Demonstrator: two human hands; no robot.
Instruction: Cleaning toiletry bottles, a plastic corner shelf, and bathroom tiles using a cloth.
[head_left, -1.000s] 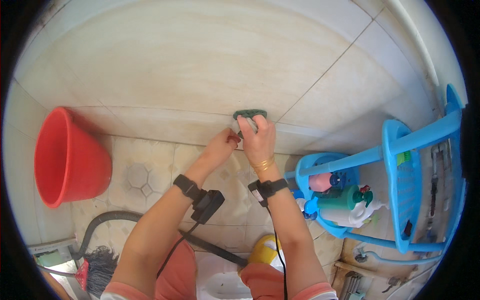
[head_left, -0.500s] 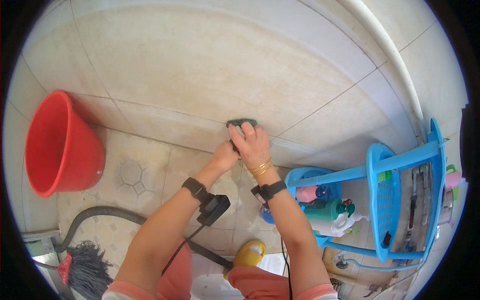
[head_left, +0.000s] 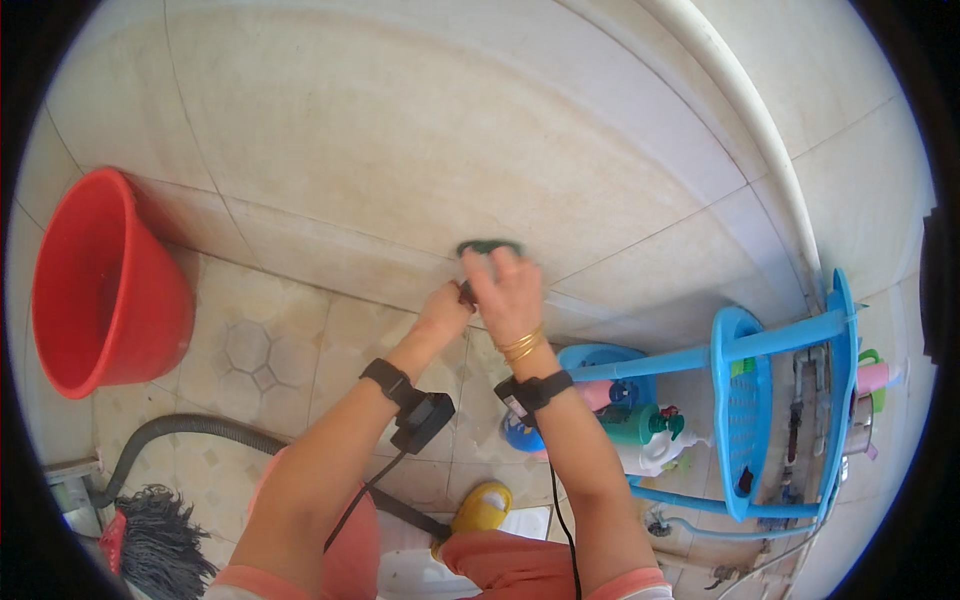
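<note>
My right hand (head_left: 507, 295), slightly blurred and with gold bangles at its wrist, presses a dark green scrubbing pad (head_left: 489, 246) against the lower part of the tiled wall (head_left: 380, 150). Its fingers bend over the pad and hide most of it. Just left of it and lower, my left hand (head_left: 443, 315) is closed, its fingertips by a small dark piece between the two hands. Whether that piece joins the pad is hidden. Black straps with small dark devices sit round both wrists, cables hanging from them.
A red bucket (head_left: 110, 290) stands at the left by the wall. Below it lie a grey ribbed hose (head_left: 200, 424) and a mop head (head_left: 160, 540). At the right, a blue plastic rack (head_left: 740, 420) holds several bottles, among them a green one (head_left: 632, 424). A yellow slipper (head_left: 482, 508) shows below.
The view has shifted a little, so the bucket and rack appear further left. My right hand still presses the pad to the wall and is more blurred. My left hand stays close beside it.
</note>
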